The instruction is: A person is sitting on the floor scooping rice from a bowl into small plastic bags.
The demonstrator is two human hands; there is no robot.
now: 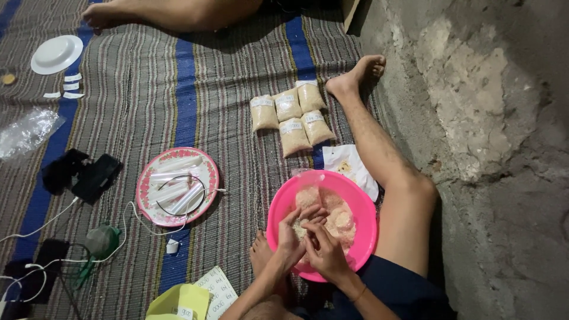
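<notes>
Both of our hands sit together over the round pink plastic basin (278, 213), which rests on the striped woven mat (148, 106) between our legs. Our left hand (291, 237) and our right hand (323, 249) touch each other above the pale crumbly powder (341, 219) that fills the basin; the fingers curl inward and meet, seemingly pinching something small between them, though we cannot tell what it is.

Just beyond the basin's far rim lies a white sheet of paper (349, 163) with a little powder on it. Farther out, near our right foot (355, 74), five small clear plastic packets of the same pale powder (290, 115) lie side by side, touching one another.

To the left of the basin, a round pink-rimmed floral plate (178, 186) holds empty clear bags and a thin black loop. A white plate (56, 54) lies well apart at the mat's far left corner, and another person's bare leg (178, 12) crosses the top of the view.
</notes>
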